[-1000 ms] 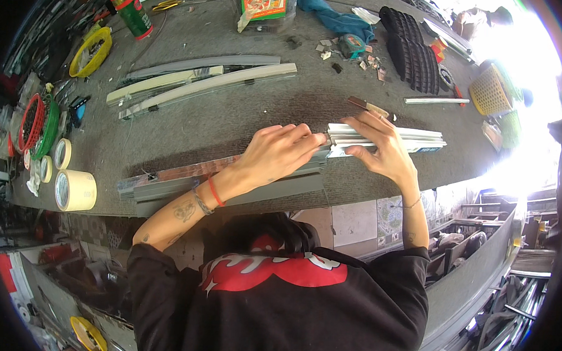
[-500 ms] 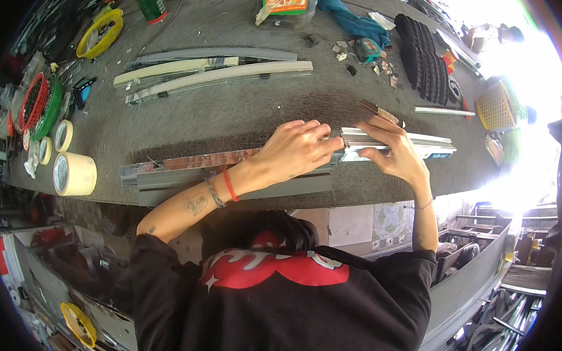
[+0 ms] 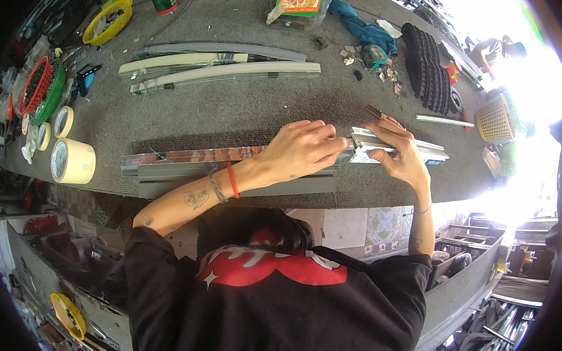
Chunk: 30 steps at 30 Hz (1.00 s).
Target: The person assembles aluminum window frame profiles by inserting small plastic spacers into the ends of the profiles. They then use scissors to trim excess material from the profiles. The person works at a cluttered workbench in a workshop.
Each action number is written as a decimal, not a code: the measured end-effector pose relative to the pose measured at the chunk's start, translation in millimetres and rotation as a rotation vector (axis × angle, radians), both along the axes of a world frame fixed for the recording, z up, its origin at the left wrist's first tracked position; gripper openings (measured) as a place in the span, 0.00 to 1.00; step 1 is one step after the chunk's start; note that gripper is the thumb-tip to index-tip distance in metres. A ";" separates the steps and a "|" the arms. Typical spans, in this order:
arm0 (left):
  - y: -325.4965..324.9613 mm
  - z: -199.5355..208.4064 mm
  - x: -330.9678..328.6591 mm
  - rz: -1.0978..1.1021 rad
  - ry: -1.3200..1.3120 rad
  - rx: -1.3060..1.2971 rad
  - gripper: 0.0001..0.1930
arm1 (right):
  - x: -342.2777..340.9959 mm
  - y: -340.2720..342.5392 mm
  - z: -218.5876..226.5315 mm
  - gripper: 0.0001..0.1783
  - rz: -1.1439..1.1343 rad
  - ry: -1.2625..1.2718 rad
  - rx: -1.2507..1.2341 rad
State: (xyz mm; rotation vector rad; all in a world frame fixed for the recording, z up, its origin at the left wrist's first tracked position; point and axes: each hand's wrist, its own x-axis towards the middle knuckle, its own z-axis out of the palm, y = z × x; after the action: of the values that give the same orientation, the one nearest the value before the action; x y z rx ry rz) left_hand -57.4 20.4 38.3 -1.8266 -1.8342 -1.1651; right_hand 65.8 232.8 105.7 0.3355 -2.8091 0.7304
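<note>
A short silver aluminium profile (image 3: 423, 149) with a blue-and-white label at its far right end lies across the right part of the carpeted bench. My right hand (image 3: 400, 157) grips it near its left end, fingers over the top and thumb on the near side. At that same end my left hand (image 3: 304, 150) is closed, its index finger and thumb drawn together; whatever they pinch is too small or hidden to name. Beneath my left wrist, long grey profiles (image 3: 237, 183) lie along the bench's near edge, beside a reddish-brown patterned strip (image 3: 200, 154).
Curved cream and grey strips (image 3: 229, 76) lie farther back. Tape rolls (image 3: 73, 161) and coloured baskets (image 3: 46, 90) stand at the left. A tape measure (image 3: 374, 56), a black ribbed pad (image 3: 425, 69), a thin silver bar (image 3: 444, 120) and a yellow basket (image 3: 497, 118) are at the right.
The silver profile has tilted slightly, its labelled end swinging nearer me and its left end shifting right. Both hands keep their places around that end. The whole view has shifted a little.
</note>
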 end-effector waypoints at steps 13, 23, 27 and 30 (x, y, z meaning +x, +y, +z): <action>0.3 1.4 0.2 0.010 0.002 0.044 0.09 | -0.4 -1.0 1.5 0.29 0.003 0.033 0.003; -1.8 3.6 0.6 0.014 0.019 0.009 0.11 | 3.1 -1.5 0.9 0.31 -0.047 0.012 -0.006; -0.9 6.1 1.5 0.003 0.004 0.046 0.12 | 2.0 -2.8 -0.1 0.31 -0.047 0.058 -0.003; -0.7 8.1 1.5 -0.025 -0.019 0.046 0.13 | 4.6 -5.5 0.3 0.32 -0.083 0.054 0.009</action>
State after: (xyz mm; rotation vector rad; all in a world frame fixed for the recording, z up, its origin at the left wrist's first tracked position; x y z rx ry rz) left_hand -55.9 19.7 46.4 -1.8239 -1.7848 -1.2273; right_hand 70.4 227.3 106.0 0.2354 -2.7577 0.6800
